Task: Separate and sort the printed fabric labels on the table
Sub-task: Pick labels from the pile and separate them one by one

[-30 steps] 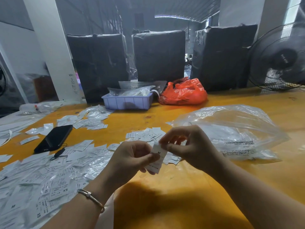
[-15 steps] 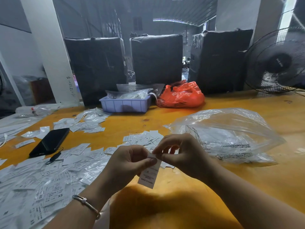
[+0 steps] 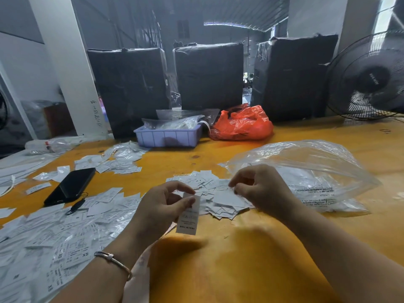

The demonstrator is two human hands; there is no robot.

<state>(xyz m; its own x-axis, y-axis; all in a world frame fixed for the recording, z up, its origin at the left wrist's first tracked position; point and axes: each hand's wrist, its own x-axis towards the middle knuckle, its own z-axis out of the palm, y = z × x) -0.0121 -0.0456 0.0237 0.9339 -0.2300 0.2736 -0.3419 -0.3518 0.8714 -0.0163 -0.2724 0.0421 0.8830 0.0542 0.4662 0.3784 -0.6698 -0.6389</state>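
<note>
1. Above the orange wooden table (image 3: 251, 259), just on my side of the small heap of white printed labels (image 3: 218, 197) at its middle, I am holding up one long white printed fabric label (image 3: 189, 215) in my left hand (image 3: 161, 206).
2. My left thumb and forefinger are pinching the label's top end, and the strip is hanging down free, clear of the tabletop, with its print facing me upside down.
3. My right hand (image 3: 262, 189) is hovering over the right edge of that heap, its fingers curled and its thumb and forefinger tips drawn close together; I cannot tell whether they are pinching anything.
4. Right of the heap, and behind my right hand, a large clear plastic bag (image 3: 317, 171) with black print is lying puffed up on the table.
5. Left of the heap, a wide spread of white labels and clear wrappers (image 3: 54, 248) is covering the table near my left forearm, some marked XS.
6. Further left of the heap, a black phone (image 3: 72, 185) is lying face up among scattered labels.
7. Beyond the heap, a lilac plastic tray (image 3: 168, 137) is holding clear packets, and a crumpled red plastic bag (image 3: 242, 124) is sitting just to its right.
8. A silver bangle (image 3: 113, 261) is sitting on my left wrist.
</note>
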